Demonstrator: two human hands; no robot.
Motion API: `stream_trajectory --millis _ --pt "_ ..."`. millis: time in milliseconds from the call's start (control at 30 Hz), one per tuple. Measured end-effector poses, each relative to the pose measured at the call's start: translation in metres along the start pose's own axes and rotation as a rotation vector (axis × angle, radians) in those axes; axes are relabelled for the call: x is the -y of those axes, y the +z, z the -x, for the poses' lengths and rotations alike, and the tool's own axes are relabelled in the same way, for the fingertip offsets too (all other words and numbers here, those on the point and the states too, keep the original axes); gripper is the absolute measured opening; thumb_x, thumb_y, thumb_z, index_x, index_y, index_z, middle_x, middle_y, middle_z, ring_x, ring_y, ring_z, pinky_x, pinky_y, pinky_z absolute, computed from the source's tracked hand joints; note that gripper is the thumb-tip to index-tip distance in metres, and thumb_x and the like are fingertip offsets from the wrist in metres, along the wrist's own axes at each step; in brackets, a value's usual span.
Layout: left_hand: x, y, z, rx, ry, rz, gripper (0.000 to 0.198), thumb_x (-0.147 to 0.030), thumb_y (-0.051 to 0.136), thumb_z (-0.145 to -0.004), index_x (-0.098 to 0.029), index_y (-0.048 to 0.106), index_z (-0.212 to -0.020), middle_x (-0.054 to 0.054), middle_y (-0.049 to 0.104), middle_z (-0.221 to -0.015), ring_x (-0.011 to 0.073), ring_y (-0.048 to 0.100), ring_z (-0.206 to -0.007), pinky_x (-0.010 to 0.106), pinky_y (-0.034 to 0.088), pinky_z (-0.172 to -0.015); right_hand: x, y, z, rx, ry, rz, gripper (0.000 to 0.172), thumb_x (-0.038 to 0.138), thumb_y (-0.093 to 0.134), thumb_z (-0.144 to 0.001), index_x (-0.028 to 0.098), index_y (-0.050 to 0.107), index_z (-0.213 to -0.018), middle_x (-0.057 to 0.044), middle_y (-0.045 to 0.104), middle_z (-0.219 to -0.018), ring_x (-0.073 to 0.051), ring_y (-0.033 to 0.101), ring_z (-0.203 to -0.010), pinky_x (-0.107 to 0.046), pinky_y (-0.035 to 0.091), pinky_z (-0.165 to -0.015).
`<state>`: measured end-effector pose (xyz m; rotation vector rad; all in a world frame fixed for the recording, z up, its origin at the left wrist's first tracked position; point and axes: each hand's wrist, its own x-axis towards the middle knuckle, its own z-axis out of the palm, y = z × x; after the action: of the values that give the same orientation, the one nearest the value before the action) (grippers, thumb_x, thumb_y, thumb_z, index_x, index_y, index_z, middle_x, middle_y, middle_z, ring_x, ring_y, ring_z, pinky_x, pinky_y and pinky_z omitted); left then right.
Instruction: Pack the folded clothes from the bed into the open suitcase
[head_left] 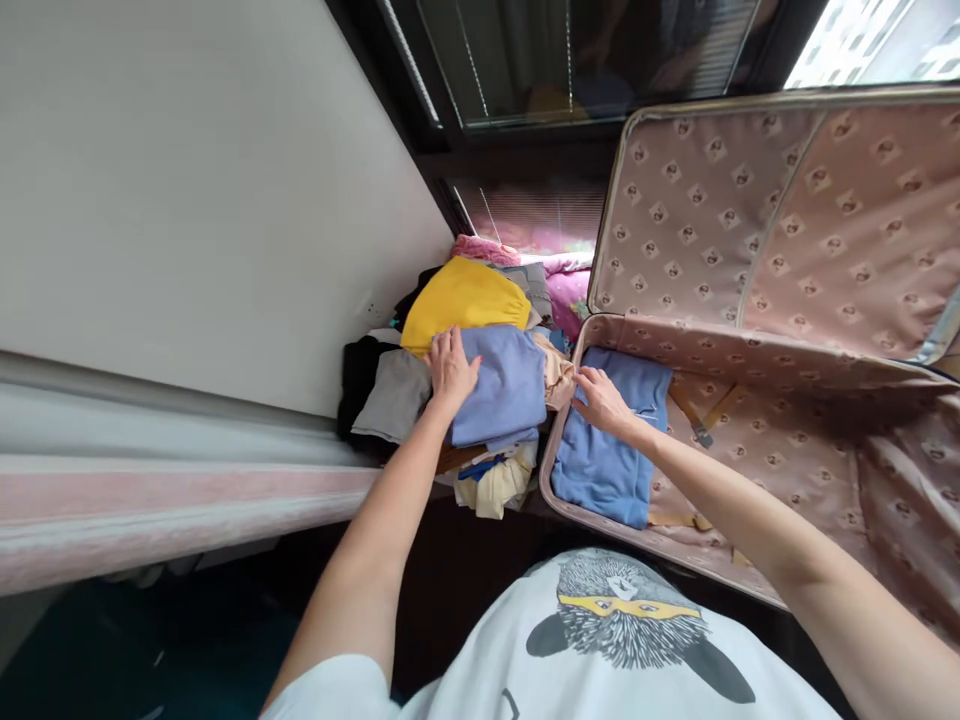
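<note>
My left hand (pixel 451 372) lies on the left edge of a folded periwinkle garment (pixel 504 385), fingers stretched out and thumb apart. The garment tops a pile of clothes. A crumpled peach garment (pixel 556 374) sticks out at its right side. My right hand (pixel 600 398) pinches the end of this peach cloth, just over the suitcase's left rim. Below that hand, a folded blue garment (pixel 607 465) lies inside the open suitcase (pixel 795 475). A bright yellow garment (pixel 463 300) sits behind the periwinkle one.
Grey clothing (pixel 394 395) and cream clothing (pixel 504 485) surround the pile. The suitcase lid (pixel 750 210) leans up against the dark window frame. Tan straps with a buckle (pixel 703 432) lie on the lining. A white panel (pixel 210 200) borders the left side.
</note>
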<state>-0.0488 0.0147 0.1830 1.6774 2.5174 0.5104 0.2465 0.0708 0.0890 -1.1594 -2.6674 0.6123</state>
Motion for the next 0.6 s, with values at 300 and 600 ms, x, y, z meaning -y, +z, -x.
stream_trajectory --millis 300,600 --pt "0.033 0.011 -0.031 0.099 0.105 -0.179 0.012 -0.020 0.068 -0.085 -0.016 0.062 -0.095 0.019 0.059 -0.123 0.0387 0.049 -0.124 0.052 0.036 -0.107 0.040 0.008 -0.067 -0.053 0.003 -0.058 0.057 0.020 0.061 -0.087 0.014 0.054 -0.143 -0.021 0.044 -0.153 -0.034 0.049 -0.131 -0.049 0.039 -0.114" --pt "0.031 -0.045 0.033 0.203 0.344 0.455 0.018 -0.017 0.062 -0.075 -0.025 0.047 -0.071 0.011 0.070 -0.113 0.0275 0.062 -0.113 0.040 0.045 -0.106 0.025 0.004 -0.091 -0.050 -0.105 -0.679 0.138 0.056 0.094 -0.053 0.015 0.025 -0.164 -0.022 0.019 -0.171 -0.037 0.020 -0.158 -0.054 0.023 -0.126"
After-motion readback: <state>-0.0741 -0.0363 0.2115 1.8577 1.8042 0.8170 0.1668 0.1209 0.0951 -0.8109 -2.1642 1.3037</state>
